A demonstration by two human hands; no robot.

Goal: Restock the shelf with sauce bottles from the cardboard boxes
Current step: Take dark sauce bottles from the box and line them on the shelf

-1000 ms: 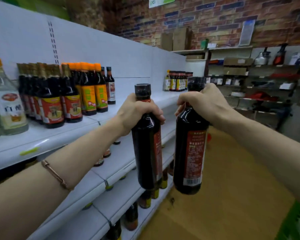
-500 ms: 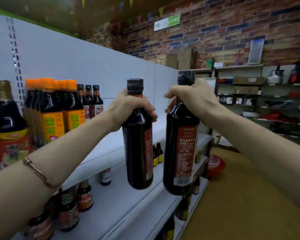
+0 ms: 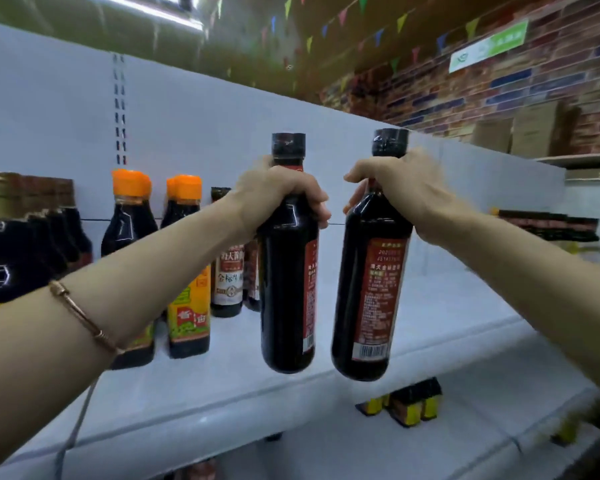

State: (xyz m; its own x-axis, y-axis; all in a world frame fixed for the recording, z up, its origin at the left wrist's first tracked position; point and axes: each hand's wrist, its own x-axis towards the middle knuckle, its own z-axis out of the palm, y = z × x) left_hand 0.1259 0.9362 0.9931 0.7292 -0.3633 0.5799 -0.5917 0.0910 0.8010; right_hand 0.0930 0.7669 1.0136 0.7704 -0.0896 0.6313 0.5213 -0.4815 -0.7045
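Over white shelf: hands grip two glossy dark bottles.

Single head view, close behind raised hands, facing white shelf, angled right.
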